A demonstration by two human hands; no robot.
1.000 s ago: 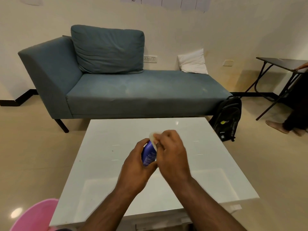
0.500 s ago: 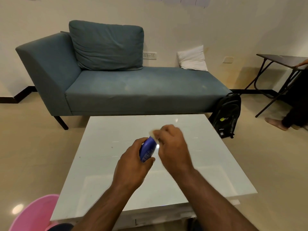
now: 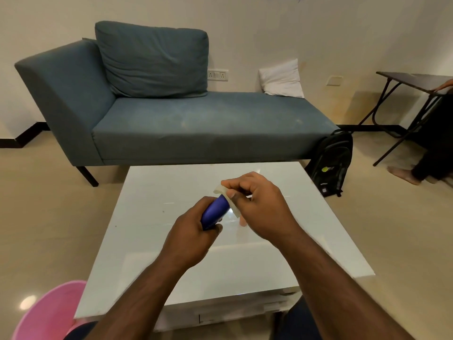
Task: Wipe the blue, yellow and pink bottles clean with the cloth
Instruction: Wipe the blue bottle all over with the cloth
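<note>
Blue bottle wiped above the white bench

The left hand (image 3: 193, 231) has its grip curled round the blue bottle (image 3: 215, 211), tilted over the bench (image 3: 152, 261); the right hand (image 3: 259, 204) pinches the cloth (image 3: 229, 196) against the bottle's upper end.

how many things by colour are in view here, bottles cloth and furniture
blue: 2, bottle, sofa
white: 3, cloth, table, pillow
pink: 1, tub
black: 2, backpack, side table
total: 8

No text reads clearly; the backpack (image 3: 331, 163) logo is blurred.
</note>
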